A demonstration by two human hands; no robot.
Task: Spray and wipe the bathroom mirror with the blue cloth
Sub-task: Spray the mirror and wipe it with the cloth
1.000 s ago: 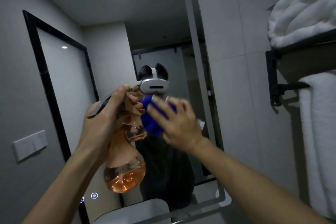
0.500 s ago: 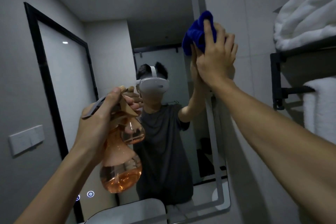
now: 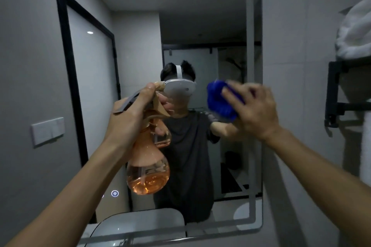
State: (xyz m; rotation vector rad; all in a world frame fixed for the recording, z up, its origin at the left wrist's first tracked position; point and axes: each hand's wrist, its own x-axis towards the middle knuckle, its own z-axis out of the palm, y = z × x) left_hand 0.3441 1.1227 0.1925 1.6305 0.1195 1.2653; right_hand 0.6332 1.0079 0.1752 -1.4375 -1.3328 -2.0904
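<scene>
Blue cloth (image 3: pixel 219 102) under right hand (image 3: pixel 255 110) fingers (image 3: pixel 232 96), against mirror (image 3: pixel 200 16)

The blue cloth (image 3: pixel 218 100), bunched and fuzzy, lies pressed flat against the mirror (image 3: pixel 200 16) near its right edge, at about three o'clock from the glass's middle. The mirror is upright, rectangular, with rounded lower corners.

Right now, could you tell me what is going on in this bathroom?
A person is cleaning the wall mirror. The right hand presses a blue cloth flat against the glass, on the right side at about head height; the hand is blurred. The left hand holds an orange spray bottle upright in front of the mirror, fingers around the trigger; it is partly filled with liquid. White towels sit on a rack to the right.
</scene>
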